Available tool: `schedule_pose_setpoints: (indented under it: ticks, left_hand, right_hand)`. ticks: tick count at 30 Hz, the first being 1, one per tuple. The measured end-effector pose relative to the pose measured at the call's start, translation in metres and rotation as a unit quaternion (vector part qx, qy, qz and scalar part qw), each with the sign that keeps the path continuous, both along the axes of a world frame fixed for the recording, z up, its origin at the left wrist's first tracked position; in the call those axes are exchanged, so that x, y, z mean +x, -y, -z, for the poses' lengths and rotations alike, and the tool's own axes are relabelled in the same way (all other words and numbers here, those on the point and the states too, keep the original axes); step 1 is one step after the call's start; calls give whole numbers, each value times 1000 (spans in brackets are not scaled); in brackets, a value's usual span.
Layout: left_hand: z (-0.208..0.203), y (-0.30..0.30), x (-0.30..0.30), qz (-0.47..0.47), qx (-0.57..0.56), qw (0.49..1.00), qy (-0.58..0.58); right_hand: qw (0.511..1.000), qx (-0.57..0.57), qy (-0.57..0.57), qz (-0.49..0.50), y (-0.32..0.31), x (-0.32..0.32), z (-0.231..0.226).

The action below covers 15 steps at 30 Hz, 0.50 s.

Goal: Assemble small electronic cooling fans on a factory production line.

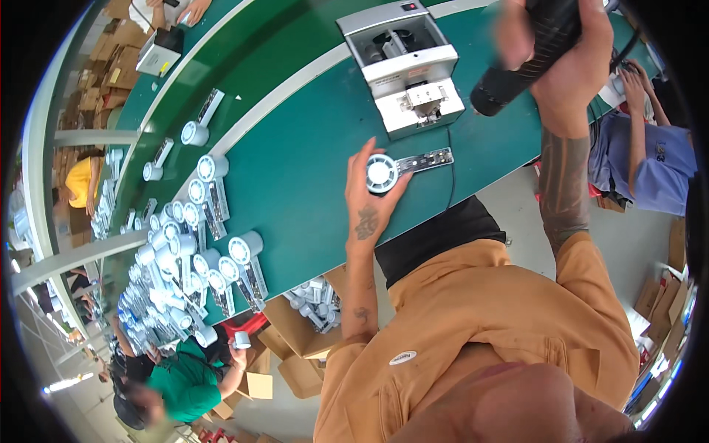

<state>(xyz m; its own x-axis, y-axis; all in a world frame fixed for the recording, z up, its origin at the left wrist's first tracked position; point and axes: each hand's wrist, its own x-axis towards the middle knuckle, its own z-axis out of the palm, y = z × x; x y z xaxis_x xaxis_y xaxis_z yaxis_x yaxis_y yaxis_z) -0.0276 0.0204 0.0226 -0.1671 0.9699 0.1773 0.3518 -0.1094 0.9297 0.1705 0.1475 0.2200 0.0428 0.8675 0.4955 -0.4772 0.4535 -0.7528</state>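
My left hand (369, 199) is closed round a small round white fan unit (382, 173) on the green bench. From the fan's right side a narrow circuit board (430, 159) sticks out. My right hand (572, 77) is raised at the upper right, its fingers wrapped round a thick black cylindrical hand tool (509, 77). The tool slants, its blunt end toward the lower left, apart from the fan. Between the hands, farther back, stands a grey and white bench machine (410, 77) with an open top.
Many similar fan units (173, 251) lie heaped on the left of the bench (303, 148); others sit on the green strip behind. A cardboard box (295, 325) of parts stands below. A black cable (452, 192) crosses the bench edge. Co-workers sit left and right.
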Motion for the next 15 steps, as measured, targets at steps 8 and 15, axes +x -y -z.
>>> schedule_pose_setpoints:
  ticks: [8,15]
  left_hand:
    - [1,0,8,-4,51,999,-18]
    - [-1,-3,10,-14,57,998,-23]
  right_hand:
    - [985,52,165,-1,6,-47,16]
    - [983,179,26,-45,-34,-73,42]
